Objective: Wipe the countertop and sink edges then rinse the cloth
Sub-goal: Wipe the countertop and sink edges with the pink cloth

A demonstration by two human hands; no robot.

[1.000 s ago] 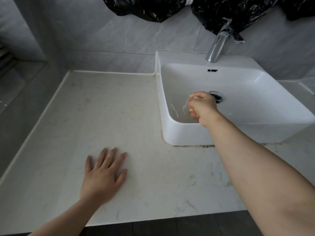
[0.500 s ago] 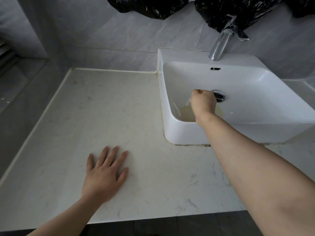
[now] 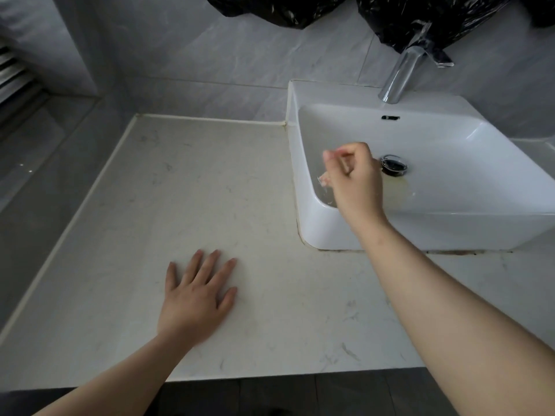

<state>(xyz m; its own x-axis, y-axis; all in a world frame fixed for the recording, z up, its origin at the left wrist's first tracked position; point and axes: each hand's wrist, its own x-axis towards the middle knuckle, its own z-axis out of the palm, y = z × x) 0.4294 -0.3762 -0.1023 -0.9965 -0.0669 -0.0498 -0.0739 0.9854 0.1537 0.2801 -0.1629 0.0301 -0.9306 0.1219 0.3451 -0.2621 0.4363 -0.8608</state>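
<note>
The countertop (image 3: 210, 190) carries the left hand (image 3: 195, 298), which remains flat, palm down and fingers spread, as in the earlier frame. The sink (image 3: 480, 229) holds yellowish water beside the drain (image 3: 394, 165). The right hand (image 3: 356, 181) is inside the basin with fingers curled. It has rotated since the earlier frame, and the thumb side is now uppermost. Only a small pale scrap of the cloth (image 3: 323, 179) shows, pinched beneath those fingers.
</note>
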